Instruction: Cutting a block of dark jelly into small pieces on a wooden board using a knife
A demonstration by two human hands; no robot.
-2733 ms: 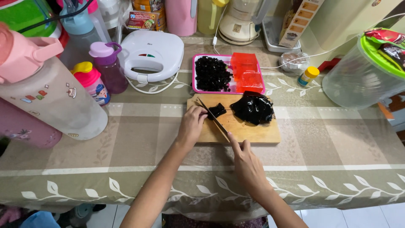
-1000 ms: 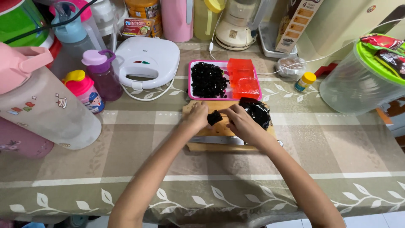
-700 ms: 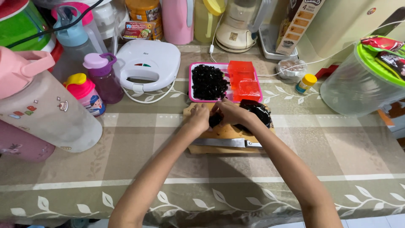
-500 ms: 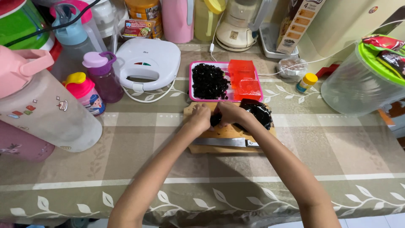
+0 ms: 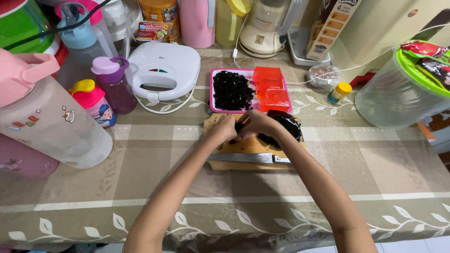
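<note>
Both our hands meet over the far edge of the wooden cutting board [image 5: 243, 152]: our left hand [image 5: 224, 129] and right hand [image 5: 257, 122] are cupped close together, fingertips pinching up small pieces of cut black jelly [image 5: 238, 126] between them, though we cannot tell exactly how many pieces each one holds. A larger uncut slab of black jelly [image 5: 287, 126] lies on the board just beside our right hand, partly hidden by the wrist. The knife [image 5: 248, 158] rests flat along the near edge of the board, blade pointing left, under our forearms and untouched. Just beyond the board stands a pink tray [image 5: 212, 89] with a heap of black jelly cubes [image 5: 232, 90] on its left side and blocks of red jelly [image 5: 271, 89] on its right. As we judge it, the jelly is slick and soft, so a loose pinch could let pieces slide out onto the checked tablecloth [image 5: 140, 154] in the gap between board and tray, and too hard a squeeze could crush them. The knife so close under our arms is the other risk: a wrist drawn back low could nudge it off the board or meet the edge. The white sandwich maker's cord [image 5: 164, 108] trails near the board's left corner on the bench.
</note>
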